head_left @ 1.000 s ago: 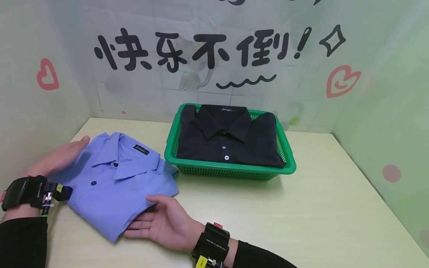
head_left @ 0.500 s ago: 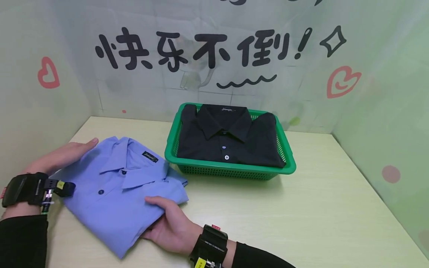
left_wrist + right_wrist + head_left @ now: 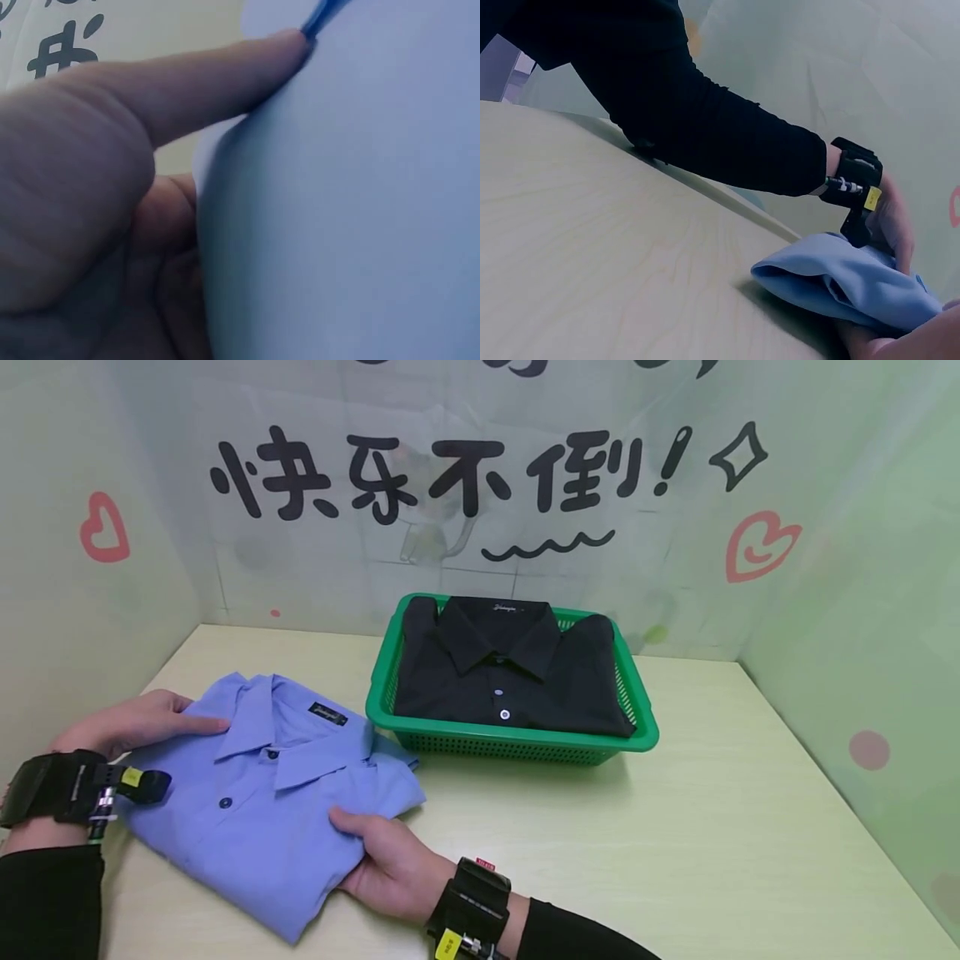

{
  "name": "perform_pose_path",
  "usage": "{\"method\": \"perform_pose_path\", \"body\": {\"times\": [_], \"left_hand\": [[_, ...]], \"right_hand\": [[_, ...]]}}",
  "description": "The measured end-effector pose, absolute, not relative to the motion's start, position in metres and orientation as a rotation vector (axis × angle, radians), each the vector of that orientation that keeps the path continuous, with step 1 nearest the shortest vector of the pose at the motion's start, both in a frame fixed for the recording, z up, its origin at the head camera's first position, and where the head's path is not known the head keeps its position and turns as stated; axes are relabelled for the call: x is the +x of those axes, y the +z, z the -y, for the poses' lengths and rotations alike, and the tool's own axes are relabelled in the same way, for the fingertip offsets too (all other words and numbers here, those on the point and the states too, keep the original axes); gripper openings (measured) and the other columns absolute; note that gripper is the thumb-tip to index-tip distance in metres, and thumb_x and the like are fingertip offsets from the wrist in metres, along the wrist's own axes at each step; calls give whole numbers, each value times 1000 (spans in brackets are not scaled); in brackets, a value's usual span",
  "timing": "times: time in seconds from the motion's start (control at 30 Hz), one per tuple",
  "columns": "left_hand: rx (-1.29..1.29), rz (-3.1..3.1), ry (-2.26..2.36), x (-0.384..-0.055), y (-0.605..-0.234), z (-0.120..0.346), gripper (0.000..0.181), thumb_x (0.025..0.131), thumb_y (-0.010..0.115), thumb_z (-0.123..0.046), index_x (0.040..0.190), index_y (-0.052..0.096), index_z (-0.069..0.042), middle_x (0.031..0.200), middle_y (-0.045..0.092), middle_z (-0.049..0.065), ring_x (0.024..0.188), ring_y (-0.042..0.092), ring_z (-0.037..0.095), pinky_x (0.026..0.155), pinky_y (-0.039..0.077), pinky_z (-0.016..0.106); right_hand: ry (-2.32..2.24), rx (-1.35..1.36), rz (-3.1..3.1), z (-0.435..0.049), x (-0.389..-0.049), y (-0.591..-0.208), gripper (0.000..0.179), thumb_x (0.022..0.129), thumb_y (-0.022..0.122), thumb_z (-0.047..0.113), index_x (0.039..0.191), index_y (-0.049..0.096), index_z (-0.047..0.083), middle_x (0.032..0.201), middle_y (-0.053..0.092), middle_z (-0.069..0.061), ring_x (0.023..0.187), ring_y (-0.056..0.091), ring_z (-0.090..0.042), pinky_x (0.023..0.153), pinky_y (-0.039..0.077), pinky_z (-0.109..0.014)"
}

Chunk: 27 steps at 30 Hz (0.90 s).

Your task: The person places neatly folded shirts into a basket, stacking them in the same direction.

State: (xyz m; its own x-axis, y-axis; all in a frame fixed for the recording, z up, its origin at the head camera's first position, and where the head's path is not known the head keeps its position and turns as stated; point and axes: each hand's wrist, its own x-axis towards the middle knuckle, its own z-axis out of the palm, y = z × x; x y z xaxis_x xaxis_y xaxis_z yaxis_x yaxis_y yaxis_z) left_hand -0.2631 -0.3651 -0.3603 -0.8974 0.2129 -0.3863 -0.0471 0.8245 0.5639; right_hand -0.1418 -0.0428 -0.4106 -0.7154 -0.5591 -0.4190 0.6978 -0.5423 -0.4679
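Observation:
A folded blue shirt (image 3: pixel 262 843) with a collar and dark buttons lies at the left of the table, its collar toward the back. My left hand (image 3: pixel 142 722) grips its left side, thumb over the cloth and fingers beneath. In the left wrist view the thumb (image 3: pixel 225 79) presses on the pale blue cloth (image 3: pixel 360 195). My right hand (image 3: pixel 393 864) holds the lower right edge, thumb on top and the other fingers hidden underneath. The right wrist view shows the shirt's folded edge (image 3: pixel 817 274) raised a little, with a shadow below it.
A green plastic basket (image 3: pixel 510 734) stands at the back middle, just right of the blue shirt. Inside it lies a folded black shirt (image 3: pixel 525 693). Pale printed walls (image 3: pixel 847 693) border the wooden table (image 3: pixel 675 843) at the back and sides.
The blue shirt has shifted a little right and toward the person. The left thumb has come down onto the cloth, and the right hand's fingers have slid under the edge, its thumb on top.

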Motion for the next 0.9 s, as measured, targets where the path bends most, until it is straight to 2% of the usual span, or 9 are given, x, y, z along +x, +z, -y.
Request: {"method": "perform_pose_path", "body": {"times": [0.1,0.3,0.63,0.9], "left_hand": [[137,-2550,805,-265,-361,366,50,98,57,-45,100,67,4,73,54,0,73,55,17,61,44,29],[138,-2539,819,-265,-363,366,52,98,58,-43,104,63,9,75,56,1,73,57,18,61,45,30],[149,-2493,863,-265,-365,366,60,96,62,-42,118,57,14,87,62,4,80,60,20,66,50,31],[232,-2551,854,-265,-366,369,46,95,64,-36,114,63,6,86,62,3,80,58,17,66,48,29]], "right_hand": [[-2246,310,-811,42,-142,-410,47,102,52,9,145,36,-2,136,52,-14,131,44,-31,108,35,-46],[-2244,336,-824,42,-143,-410,44,102,51,7,143,38,-3,133,53,-13,130,45,-30,107,36,-45],[-2243,354,-844,42,-142,-411,41,102,51,6,140,40,-3,130,55,-13,128,47,-30,106,38,-45],[-2247,265,-994,47,-129,-409,35,102,52,6,135,44,0,128,56,-10,123,51,-27,104,39,-48]]}}
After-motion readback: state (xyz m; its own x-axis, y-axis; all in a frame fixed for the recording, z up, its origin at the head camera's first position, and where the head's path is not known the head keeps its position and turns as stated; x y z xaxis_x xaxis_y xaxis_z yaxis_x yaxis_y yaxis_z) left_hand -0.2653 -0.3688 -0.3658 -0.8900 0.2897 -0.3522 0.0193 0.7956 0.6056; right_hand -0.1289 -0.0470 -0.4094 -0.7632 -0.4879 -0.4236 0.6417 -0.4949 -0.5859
